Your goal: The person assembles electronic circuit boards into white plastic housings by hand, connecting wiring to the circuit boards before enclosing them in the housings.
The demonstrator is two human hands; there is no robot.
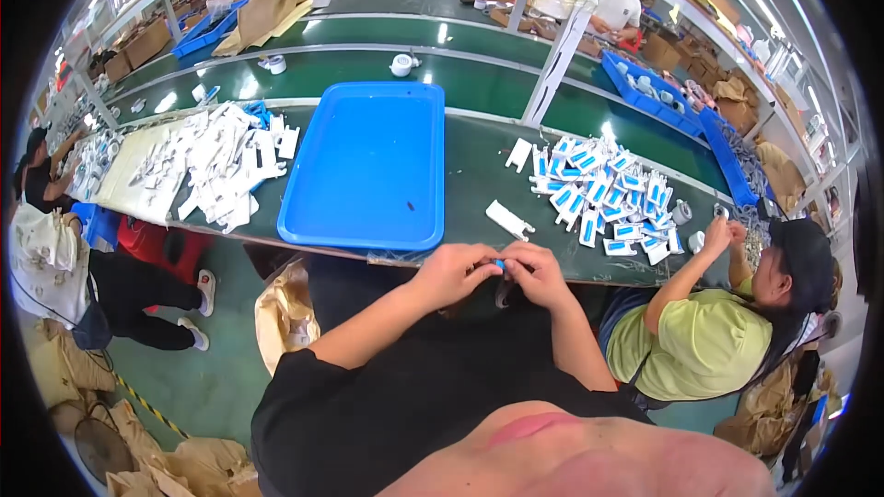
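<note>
Blue tray [364, 166]: smooth plastic, glossy
White parts [230, 161]: plastic, smooth
Table [474, 166]: smooth, slightly glossy
Upright post [565, 51]: painted metal
Brown bag [285, 313]: creased paper, matt
Black shirt [368, 405]: matt cloth
Held blue piece [499, 264]: plastic-looking, finish too small to tell

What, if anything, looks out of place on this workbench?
One white piece lies stray, left of the white-and-blue heap; two dark specks stand out against the blue tray, perhaps dirt.

There were two hands [453, 274] [537, 274], apparently one small blue piece [499, 264], one large blue tray [364, 166] and one blue-and-white parts heap [603, 189].
</note>
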